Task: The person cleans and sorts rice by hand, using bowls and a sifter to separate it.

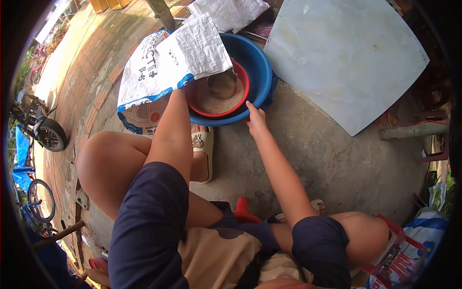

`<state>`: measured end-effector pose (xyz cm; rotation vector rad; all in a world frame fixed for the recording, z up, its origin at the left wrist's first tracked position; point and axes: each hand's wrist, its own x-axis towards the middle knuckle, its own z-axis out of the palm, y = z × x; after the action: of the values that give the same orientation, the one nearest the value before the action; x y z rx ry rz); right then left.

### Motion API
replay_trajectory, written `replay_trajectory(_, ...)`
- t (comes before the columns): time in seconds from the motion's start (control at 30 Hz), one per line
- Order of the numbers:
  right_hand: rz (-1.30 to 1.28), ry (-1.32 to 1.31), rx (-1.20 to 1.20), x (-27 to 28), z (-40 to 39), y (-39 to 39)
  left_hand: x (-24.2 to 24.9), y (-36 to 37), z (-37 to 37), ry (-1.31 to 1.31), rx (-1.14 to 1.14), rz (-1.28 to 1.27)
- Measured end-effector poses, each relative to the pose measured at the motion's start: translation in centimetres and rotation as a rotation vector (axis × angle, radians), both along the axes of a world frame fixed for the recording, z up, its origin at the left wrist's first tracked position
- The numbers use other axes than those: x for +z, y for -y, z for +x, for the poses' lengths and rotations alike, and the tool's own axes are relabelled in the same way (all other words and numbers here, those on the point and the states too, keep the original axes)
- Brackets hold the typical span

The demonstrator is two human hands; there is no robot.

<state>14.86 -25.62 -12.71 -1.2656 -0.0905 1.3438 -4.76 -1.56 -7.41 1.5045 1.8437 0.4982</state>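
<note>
A blue basin point(260, 70) stands on the ground in front of me, and inside it sits a smaller red basin point(248, 91). Pale brown meal point(211, 102) covers the red basin's bottom, with a round metal tin point(222, 89) resting in it. A printed white sack point(163, 62) leans over the left side of both basins. My left forearm reaches under the sack's edge, so the left hand and its fingers are hidden. At the near right edge, my right hand point(257, 120) grips the blue basin's rim, thumb on top.
A large pale board point(346, 58) lies at the right. Another white sack point(226, 12) is behind the basins, beside a post point(161, 13). A red plastic stool point(397, 250) is at lower right. My sandalled foot point(203, 154) rests close to the basin.
</note>
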Motion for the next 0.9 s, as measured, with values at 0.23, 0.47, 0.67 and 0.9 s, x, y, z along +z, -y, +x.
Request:
replay_trajectory(0.23, 0.010, 0.032, 0.006, 0.9, -0.4, -0.1, 0.5, 1.5, 1.0, -0.046, -0.259, -0.068)
replay_trajectory(0.47, -0.006, 0.026, 0.043, 0.9, 0.0, 0.1, 1.3, -3.4, 4.3, -0.088, -0.507, -0.152)
replay_trajectory(0.67, -0.005, 0.027, 0.054, 0.1, 0.4, 0.3, 10.7, 0.1, 5.1, 0.131, -0.589, -0.167)
replay_trajectory(0.9, 0.008, 0.035, 0.063, -0.1, 0.4, 0.1, 19.5, -0.1, 0.4, 0.313, -0.818, -0.006)
